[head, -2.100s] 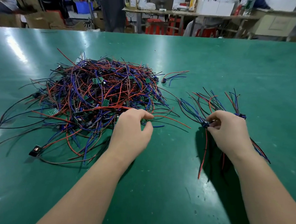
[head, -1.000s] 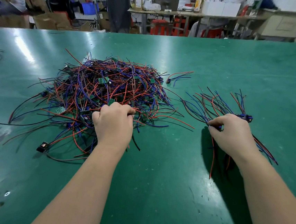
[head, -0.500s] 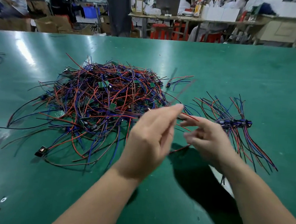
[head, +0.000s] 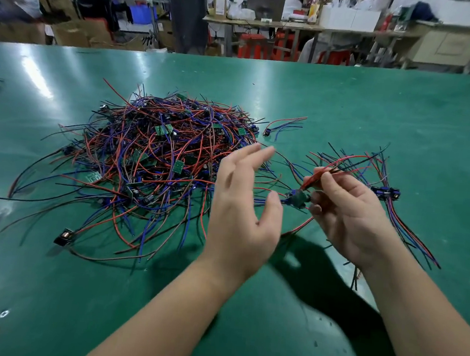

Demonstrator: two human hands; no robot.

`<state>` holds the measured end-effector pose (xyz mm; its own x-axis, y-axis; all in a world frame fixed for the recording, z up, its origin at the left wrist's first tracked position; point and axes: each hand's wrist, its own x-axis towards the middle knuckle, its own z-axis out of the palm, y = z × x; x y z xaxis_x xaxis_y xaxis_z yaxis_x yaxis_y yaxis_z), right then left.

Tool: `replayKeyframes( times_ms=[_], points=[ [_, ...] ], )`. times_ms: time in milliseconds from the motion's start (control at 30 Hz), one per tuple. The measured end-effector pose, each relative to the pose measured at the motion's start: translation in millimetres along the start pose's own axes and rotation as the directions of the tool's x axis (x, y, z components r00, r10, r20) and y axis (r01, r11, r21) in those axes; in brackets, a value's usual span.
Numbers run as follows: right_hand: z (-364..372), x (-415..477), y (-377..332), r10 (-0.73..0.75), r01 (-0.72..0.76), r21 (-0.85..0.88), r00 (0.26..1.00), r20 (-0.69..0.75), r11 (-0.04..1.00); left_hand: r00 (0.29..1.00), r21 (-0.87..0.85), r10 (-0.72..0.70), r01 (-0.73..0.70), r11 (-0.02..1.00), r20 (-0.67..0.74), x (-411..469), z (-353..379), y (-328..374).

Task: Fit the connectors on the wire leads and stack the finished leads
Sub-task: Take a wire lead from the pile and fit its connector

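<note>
Above the bench (head: 350,102), right of the tangled lead pile (head: 154,164), the right hand (head: 347,217) pinches one lead (head: 313,180) near its connector (head: 298,197) while the left hand (head: 242,207) hovers spread open, so the trailing wires may snag the finished stack (head: 384,192) alongside.

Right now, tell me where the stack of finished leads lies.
Head view: the finished leads lie on the green table, right of the tangled pile, just beyond the right hand.
</note>
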<state>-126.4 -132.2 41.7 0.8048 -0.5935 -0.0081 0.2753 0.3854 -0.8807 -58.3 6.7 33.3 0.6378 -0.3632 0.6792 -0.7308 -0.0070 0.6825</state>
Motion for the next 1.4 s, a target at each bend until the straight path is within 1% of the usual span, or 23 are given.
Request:
replayKeyframes(
  times_ms=[67, 100, 133, 200, 233, 300, 400, 467, 567, 700, 733, 800, 833, 933, 1000, 1067, 1133, 1200, 1233, 1300, 1333, 1400],
  points=[
    [-1, 0, -3, 0.033, -0.034, 0.037, 0.999, 0.022, 0.999, 0.979, 0.011, -0.165, 0.165, 0.986, 0.120, 6, -3, -5],
    [0, -1, -3, 0.044, -0.046, 0.059, 0.998, 0.041, 0.997, 0.956, 0.034, -0.215, 0.212, 0.977, 0.202, 6, -4, -10],
    [0, -1, -2, 0.053, -0.057, 0.082, 0.997, 0.055, 0.995, 0.937, 0.064, -0.224, 0.214, 0.975, 0.269, 6, -5, -12],
    [3, -2, 0, 0.064, -0.072, 0.103, 0.995, 0.078, 0.992, 0.917, 0.081, -0.188, 0.170, 0.982, 0.351, 3, -3, -14],
    [4, -2, 2, 0.069, -0.077, 0.100, 0.994, 0.084, 0.992, 0.914, 0.044, -0.163, 0.158, 0.987, 0.371, 2, -2, -15],
    [4, -2, 3, 0.077, -0.084, 0.086, 0.994, 0.079, 0.993, 0.904, -0.048, -0.162, 0.196, 0.979, 0.396, 1, -1, -14],
    [2, -1, 4, 0.087, -0.091, 0.051, 0.993, 0.077, 0.995, 0.882, -0.108, -0.254, 0.320, 0.941, 0.397, 3, 1, -18],
    [2, -1, 6, 0.100, -0.101, -0.001, 0.991, 0.086, 0.995, 0.854, -0.163, -0.323, 0.416, 0.895, 0.408, 5, 1, -22],
    [2, -1, 9, 0.127, -0.122, -0.055, 0.988, 0.092, 0.991, 0.799, -0.183, -0.383, 0.509, 0.841, 0.463, 6, 0, -25],
    [-2, 0, 12, 0.114, -0.109, -0.041, 0.985, 0.127, 0.993, 0.700, -0.163, -0.426, 0.607, 0.778, 0.572, 4, 0, -25],
    [-3, 0, 13, 0.106, -0.102, -0.036, 0.985, 0.135, 0.994, 0.670, -0.169, -0.431, 0.637, 0.752, 0.604, 3, 0, -25],
    [-2, 0, 14, 0.095, -0.089, -0.056, 0.988, 0.125, 0.994, 0.618, -0.223, -0.444, 0.712, 0.666, 0.649, 3, -1, -24],
    [-1, 1, 15, 0.095, -0.085, -0.091, 0.990, 0.104, 0.992, 0.612, -0.244, -0.458, 0.733, 0.635, 0.644, 3, 0, -23],
    [0, 0, 18, 0.118, -0.103, -0.249, 0.992, 0.047, 0.963, 0.651, -0.244, -0.543, 0.731, 0.637, 0.530, 4, 1, -24],
    [1, -2, 20, 0.173, -0.149, -0.253, 0.982, 0.075, 0.956, 0.662, -0.272, -0.594, 0.740, 0.616, 0.457, 5, 1, -27],
    [3, -4, 21, 0.209, -0.176, -0.241, 0.971, 0.118, 0.955, 0.659, -0.284, -0.625, 0.749, 0.599, 0.419, 7, -1, -29],
    [3, -5, 22, 0.199, -0.156, -0.281, 0.971, 0.131, 0.947, 0.671, -0.280, -0.630, 0.739, 0.613, 0.391, 10, -3, -31],
    [2, -4, 20, 0.202, -0.155, -0.288, 0.970, 0.138, 0.945, 0.712, -0.256, -0.623, 0.700, 0.667, 0.324, 13, -7, -34],
    [1, -4, 18, 0.208, -0.161, -0.278, 0.967, 0.148, 0.947, 0.748, -0.202, -0.609, 0.660, 0.723, 0.264, 16, -11, -36],
    [-1, -5, 12, 0.212, -0.165, -0.251, 0.961, 0.177, 0.954, 0.835, 0.013, -0.538, 0.541, 0.841, 0.118, 21, -21, -43],
    [-2, -6, 9, 0.215, -0.167, -0.235, 0.957, 0.195, 0.958, 0.874, 0.138, -0.484, 0.475, 0.869, 0.043, 24, -27, -46],
    [-3, -8, 2, 0.218, -0.175, -0.185, 0.945, 0.243, 0.967, 0.916, 0.312, -0.398, 0.393, 0.865, -0.051, 27, -39, -51]
  ],
)
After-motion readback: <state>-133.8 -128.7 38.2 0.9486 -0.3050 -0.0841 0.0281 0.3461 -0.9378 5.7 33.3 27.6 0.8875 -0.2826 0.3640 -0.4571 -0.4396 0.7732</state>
